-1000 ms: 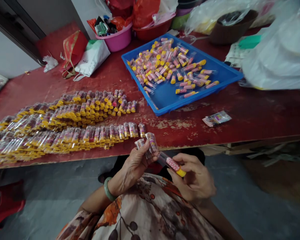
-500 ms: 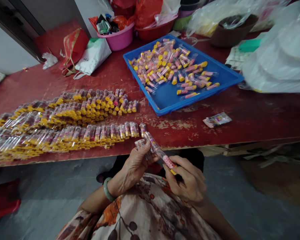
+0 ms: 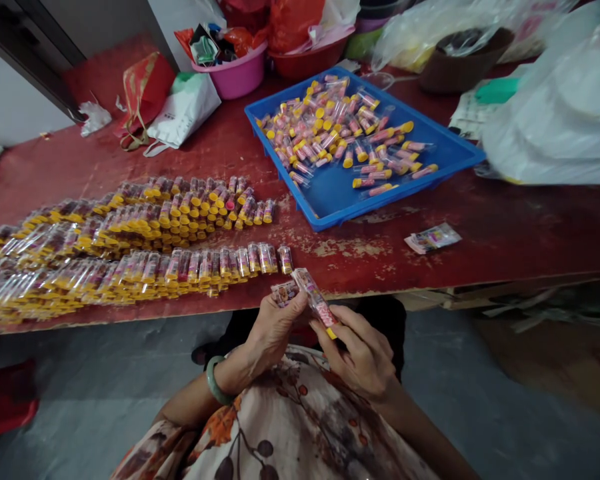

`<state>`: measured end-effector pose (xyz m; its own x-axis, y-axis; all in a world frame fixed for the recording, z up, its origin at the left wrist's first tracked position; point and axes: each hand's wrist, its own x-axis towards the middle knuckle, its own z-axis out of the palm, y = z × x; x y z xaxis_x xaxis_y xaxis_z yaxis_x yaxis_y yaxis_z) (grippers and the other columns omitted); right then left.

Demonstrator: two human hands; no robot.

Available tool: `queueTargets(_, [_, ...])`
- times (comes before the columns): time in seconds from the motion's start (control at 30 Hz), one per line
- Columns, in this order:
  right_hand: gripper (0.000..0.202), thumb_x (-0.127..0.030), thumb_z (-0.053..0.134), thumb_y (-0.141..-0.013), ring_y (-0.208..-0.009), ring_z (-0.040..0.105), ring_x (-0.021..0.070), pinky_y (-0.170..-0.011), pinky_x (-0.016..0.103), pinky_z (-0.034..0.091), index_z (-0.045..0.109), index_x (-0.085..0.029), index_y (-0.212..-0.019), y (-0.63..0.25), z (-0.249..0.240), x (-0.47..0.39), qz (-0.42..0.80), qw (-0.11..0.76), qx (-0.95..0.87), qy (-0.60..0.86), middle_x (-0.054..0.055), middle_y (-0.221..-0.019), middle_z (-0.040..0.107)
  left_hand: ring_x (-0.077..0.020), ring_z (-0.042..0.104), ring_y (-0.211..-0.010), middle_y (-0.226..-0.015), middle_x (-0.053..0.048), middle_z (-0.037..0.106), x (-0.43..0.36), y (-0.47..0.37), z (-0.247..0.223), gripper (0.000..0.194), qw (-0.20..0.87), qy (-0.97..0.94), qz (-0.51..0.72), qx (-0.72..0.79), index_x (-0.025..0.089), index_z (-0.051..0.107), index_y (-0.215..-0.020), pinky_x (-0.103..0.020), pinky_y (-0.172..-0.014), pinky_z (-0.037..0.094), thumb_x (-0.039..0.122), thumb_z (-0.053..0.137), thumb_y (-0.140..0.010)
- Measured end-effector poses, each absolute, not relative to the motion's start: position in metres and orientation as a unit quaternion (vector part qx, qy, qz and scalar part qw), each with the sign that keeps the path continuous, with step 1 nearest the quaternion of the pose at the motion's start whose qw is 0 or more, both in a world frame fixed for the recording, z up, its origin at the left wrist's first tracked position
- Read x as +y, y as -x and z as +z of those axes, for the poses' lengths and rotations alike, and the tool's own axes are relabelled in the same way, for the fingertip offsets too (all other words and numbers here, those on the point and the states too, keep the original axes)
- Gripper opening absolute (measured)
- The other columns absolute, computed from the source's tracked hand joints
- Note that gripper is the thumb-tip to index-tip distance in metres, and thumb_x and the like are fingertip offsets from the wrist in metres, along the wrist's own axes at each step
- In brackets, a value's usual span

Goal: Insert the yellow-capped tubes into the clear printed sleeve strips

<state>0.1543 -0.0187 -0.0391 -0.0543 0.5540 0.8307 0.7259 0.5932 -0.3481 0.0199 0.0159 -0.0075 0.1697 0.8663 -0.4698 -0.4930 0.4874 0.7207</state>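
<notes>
Right hand (image 3: 363, 353) now sits closer to left hand (image 3: 271, 332); right fingers pinch a yellow-capped tube (image 3: 325, 312), left fingers pinch printed wrappers (image 3: 284, 294) near the counter (image 3: 525, 230).

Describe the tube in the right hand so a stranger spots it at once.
Find the worn red table, then its near edge in front of the rectangular blue plastic tray. Just off that edge, the bare right hand holds a slim clear plastic tube with pink filling and a yellow cap. Neighbouring tubes lie in the tray or in stacks; only this one is in that hand.
</notes>
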Motion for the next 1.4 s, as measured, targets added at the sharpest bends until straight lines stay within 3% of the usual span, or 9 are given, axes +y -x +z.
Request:
queueTargets(0.07, [0.043, -0.01, 0.075, -0.071, -0.09, 0.067, 0.0195, -0.075, 0.029, 0.058, 0.056, -0.014, -0.109, -0.155, -0.039, -0.015, -0.049, 0.532, -0.727, 0.431, 0.012, -0.103, 0.067, -0.0099, 0.061, -0.065, -0.075, -0.002, 0.068, 0.016, -0.019, -0.007, 0.023, 0.743, -0.22, 0.455, 0.438, 0.013, 0.069, -0.081, -0.022, -0.067, 0.05, 0.03, 0.078, -0.07])
queueTargets(0.23, [0.037, -0.012, 0.062, -0.082, -0.106, 0.061, 0.0232, -0.087, 0.038, 0.055, 0.056, -0.016, -0.118, -0.165, -0.027, -0.008, 0.168, 0.529, -0.725, 0.408, 0.014, -0.116, 0.06, -0.0128, 0.063, -0.068, -0.08, -0.005, 0.07, 0.019, -0.013, 0.0, 0.026, 0.766, -0.218, 0.429, 0.426, 0.012, 0.07, -0.085, -0.025, -0.069, 0.052, 0.031, 0.079, -0.069])
queueTargets(0.43, [0.038, -0.012, 0.061, -0.082, -0.108, 0.061, 0.0239, -0.089, 0.039, 0.055, 0.058, -0.018, -0.119, -0.172, -0.02, -0.007, 0.202, 0.523, -0.732, 0.387, 0.012, -0.118, 0.06, -0.0137, 0.064, -0.067, -0.078, -0.003, 0.07, 0.021, -0.01, 0.001, 0.025, 0.77, -0.207, 0.426, 0.426, 0.015, 0.072, -0.085, -0.027, -0.07, 0.053, 0.031, 0.079, -0.069])
queueTargets(0.77, [0.028, -0.001, 0.059, -0.076, -0.088, 0.066, 0.0201, -0.075, 0.035, 0.059, 0.065, -0.017, -0.099, -0.154, -0.022, -0.009, 0.134, 0.607, -0.651, 0.435, 0.009, -0.098, 0.067, -0.0126, 0.063, -0.064, -0.077, -0.003, 0.07, 0.017, -0.01, 0.0, 0.025, 0.776, -0.244, 0.413, 0.408, 0.016, 0.072, -0.087, -0.026, -0.068, 0.052, 0.029, 0.08, -0.068])
queueTargets(1.07, [0.028, 0.0, 0.063, -0.075, -0.08, 0.068, 0.0175, -0.064, 0.03, 0.061, 0.066, -0.02, -0.096, -0.15, -0.019, -0.016, 0.075, 0.625, -0.633, 0.451, 0.006, -0.096, 0.069, -0.0134, 0.061, -0.061, -0.073, -0.003, 0.068, 0.012, -0.013, 0.0, 0.028, 0.772, -0.271, 0.387, 0.424, 0.015, 0.072, -0.082, -0.027, -0.063, 0.052, 0.036, 0.081, -0.065])
queueTargets(1.4, [0.027, -0.001, 0.065, -0.074, -0.078, 0.07, 0.0176, -0.07, 0.03, 0.06, 0.067, -0.017, -0.096, -0.15, -0.024, -0.024, -0.032, 0.588, -0.645, 0.488, 0.006, -0.094, 0.071, -0.0159, 0.062, -0.062, -0.072, -0.005, 0.068, 0.01, -0.018, 0.004, 0.029, 0.783, -0.274, 0.369, 0.419, 0.015, 0.073, -0.081, -0.03, -0.067, 0.052, 0.038, 0.08, -0.065])
